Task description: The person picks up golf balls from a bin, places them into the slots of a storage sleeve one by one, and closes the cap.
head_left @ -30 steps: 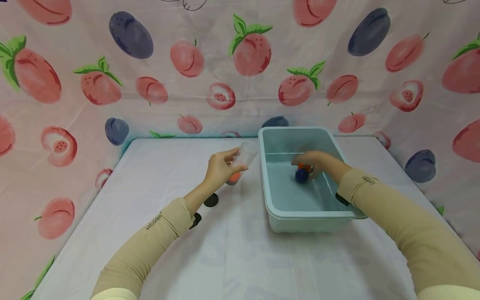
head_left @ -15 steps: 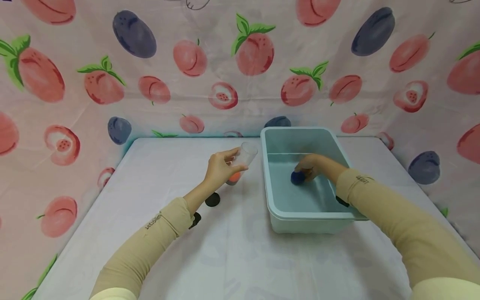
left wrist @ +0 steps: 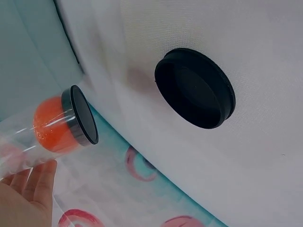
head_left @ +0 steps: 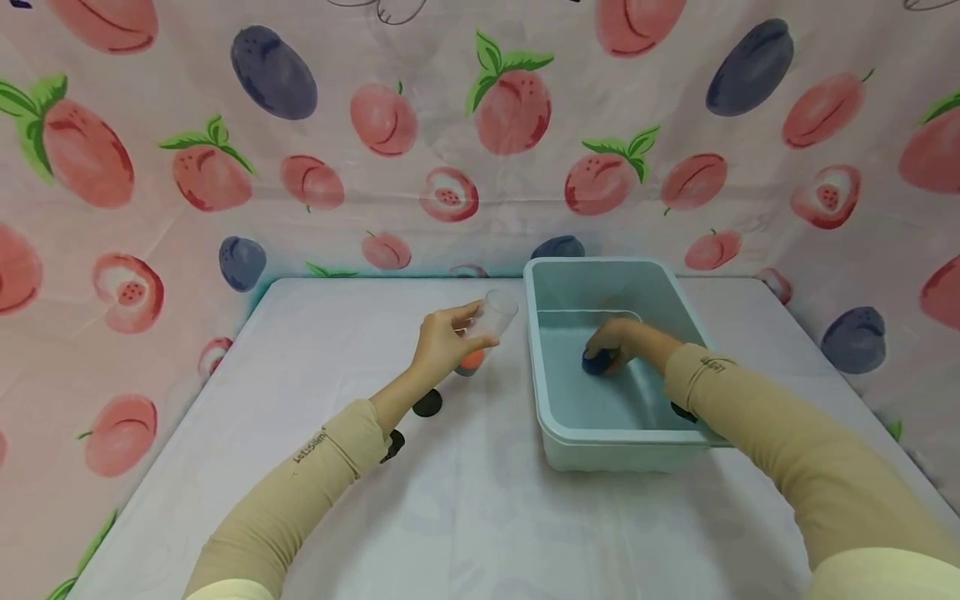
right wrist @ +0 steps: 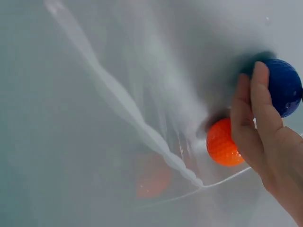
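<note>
Now, the left fingers [left wrist: 45, 182] clasp a clear cylindrical tube [head_left: 496, 320], the right fingers [right wrist: 263, 101] a dimpled blue ball [right wrist: 286, 87].

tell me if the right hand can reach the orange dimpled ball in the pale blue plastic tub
Probably yes: the orange ball sits beside the right hand, nothing showing between them, though it grips the dark blue dimpled ball.

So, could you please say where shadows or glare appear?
Right wrist: glare streaks the pale-blue plastic tub, which mirrors the orange dimpled ball; left wrist: soft shadow beside the loose round black cap; head: faint shadows on the white table.
</note>
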Demonstrator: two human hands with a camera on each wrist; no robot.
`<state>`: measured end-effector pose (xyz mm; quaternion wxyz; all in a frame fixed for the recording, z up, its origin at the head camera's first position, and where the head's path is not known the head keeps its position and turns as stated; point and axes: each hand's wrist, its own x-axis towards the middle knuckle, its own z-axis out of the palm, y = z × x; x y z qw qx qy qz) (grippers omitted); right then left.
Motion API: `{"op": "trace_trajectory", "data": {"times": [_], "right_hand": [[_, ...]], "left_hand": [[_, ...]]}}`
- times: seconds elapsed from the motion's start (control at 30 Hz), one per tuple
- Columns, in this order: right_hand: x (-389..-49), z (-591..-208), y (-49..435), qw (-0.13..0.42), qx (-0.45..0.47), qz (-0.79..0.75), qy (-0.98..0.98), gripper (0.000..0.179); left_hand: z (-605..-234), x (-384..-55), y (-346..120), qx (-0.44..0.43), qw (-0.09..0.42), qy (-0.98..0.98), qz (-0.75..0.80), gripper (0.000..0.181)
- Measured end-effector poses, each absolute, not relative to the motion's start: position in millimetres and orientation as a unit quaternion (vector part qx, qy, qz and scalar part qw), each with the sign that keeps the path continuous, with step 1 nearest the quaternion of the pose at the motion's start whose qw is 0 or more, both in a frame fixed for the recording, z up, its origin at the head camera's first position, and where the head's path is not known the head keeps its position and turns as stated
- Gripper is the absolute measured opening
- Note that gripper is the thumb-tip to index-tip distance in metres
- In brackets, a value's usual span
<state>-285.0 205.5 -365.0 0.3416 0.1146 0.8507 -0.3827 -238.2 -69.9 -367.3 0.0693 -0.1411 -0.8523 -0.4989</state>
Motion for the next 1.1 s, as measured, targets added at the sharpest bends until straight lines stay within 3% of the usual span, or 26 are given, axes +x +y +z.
{"op": "trace_trajectory", "data": {"times": [1.1], "right_hand": [[-289.3,-329.9,204.3,0.339,0.060,-0.431,0.834,0.050]], "left_hand": [[-365.5,-236.6,-66.7,-0.141,0.062,-0.853,-0.499,0.063]]}}
